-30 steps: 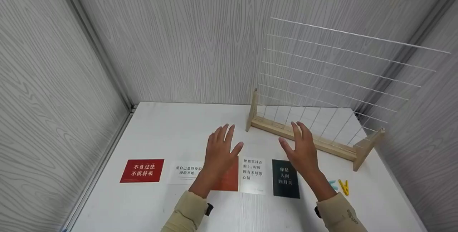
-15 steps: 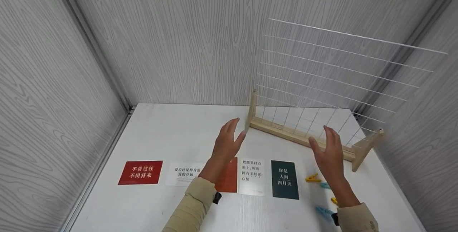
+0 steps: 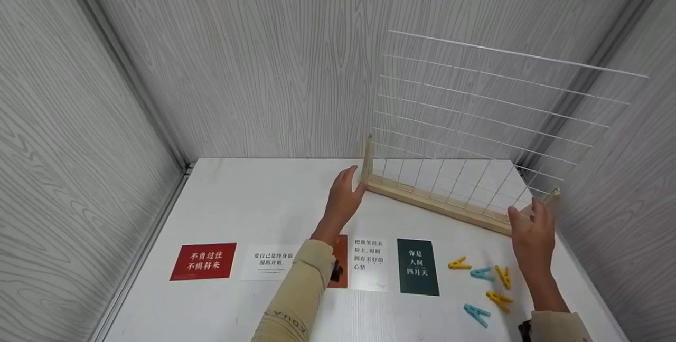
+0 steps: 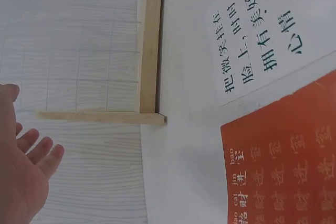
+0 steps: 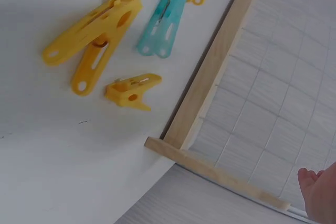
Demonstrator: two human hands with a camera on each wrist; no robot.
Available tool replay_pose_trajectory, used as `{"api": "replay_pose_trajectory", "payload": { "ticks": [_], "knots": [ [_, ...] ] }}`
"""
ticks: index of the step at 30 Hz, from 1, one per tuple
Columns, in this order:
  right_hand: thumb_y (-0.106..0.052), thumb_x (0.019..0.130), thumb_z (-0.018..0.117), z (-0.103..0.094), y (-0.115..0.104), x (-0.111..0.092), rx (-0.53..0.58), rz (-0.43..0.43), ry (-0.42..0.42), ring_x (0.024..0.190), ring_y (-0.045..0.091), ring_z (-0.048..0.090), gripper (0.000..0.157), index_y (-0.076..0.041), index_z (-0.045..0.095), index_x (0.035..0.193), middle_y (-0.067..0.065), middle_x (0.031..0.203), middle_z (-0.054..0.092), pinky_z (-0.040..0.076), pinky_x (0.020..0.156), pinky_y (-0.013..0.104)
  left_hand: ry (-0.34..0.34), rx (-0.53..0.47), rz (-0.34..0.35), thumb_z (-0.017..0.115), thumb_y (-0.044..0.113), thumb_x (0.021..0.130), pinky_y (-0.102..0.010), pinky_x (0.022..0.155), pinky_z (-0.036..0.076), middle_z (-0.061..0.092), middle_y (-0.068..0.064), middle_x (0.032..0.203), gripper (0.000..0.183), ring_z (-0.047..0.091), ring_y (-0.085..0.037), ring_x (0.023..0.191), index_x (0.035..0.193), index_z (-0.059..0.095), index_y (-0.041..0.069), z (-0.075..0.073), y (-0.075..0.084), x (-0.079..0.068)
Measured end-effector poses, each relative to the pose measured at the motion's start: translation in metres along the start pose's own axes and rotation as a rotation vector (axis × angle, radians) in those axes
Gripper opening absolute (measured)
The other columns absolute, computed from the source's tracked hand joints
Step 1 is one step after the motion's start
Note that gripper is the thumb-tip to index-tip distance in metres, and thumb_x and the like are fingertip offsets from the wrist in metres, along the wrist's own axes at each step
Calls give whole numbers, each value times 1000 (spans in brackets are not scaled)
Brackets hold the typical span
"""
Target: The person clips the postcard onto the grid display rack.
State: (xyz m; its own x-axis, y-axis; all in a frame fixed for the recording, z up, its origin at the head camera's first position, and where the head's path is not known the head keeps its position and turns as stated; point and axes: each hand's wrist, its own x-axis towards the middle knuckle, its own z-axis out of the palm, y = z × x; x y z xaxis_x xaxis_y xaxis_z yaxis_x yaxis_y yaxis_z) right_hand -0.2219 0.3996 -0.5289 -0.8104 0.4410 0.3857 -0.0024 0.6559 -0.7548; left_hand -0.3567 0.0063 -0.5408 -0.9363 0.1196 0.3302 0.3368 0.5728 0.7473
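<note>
Left hand (image 3: pixel 343 199), right hand (image 3: pixel 534 239) near wire-grid rack (image 3: pixel 438 206), thumbs apart from fingers.
Uneven pushing could tip it.

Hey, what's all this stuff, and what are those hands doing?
A person's left hand and right hand are at opposite ends of a white wire grid rack with a pale wooden base, but neither is gripping it. Five rectangular printed cards lie in a row on the white table. Three yellow plastic clips and two light-blue plastic clips lie loose nearby.
</note>
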Motion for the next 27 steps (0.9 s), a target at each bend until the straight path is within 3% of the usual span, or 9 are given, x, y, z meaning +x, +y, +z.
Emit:
{"api": "replay_pose_trajectory", "payload": {
  "ticks": [13,27],
  "knots": [
    [-41,105,50,-11,49,14,-12,186,52,137,40,41,63,-4,34,154,24,146,42,36,113,54,0,-111,-101,57,23,103,-44,108,45,56,-16,139,48,54,-29,131,146,47,4,27,-6,35],
    [-40,106,44,-2,77,27,35,337,54,140,38,39,63,-4,30,156,23,152,40,33,117,51,20,-159,-148,53,22,105,-41,104,48,57,-15,137,44,55,-29,128,144,50,0,34,-8,60]
  ]
}}
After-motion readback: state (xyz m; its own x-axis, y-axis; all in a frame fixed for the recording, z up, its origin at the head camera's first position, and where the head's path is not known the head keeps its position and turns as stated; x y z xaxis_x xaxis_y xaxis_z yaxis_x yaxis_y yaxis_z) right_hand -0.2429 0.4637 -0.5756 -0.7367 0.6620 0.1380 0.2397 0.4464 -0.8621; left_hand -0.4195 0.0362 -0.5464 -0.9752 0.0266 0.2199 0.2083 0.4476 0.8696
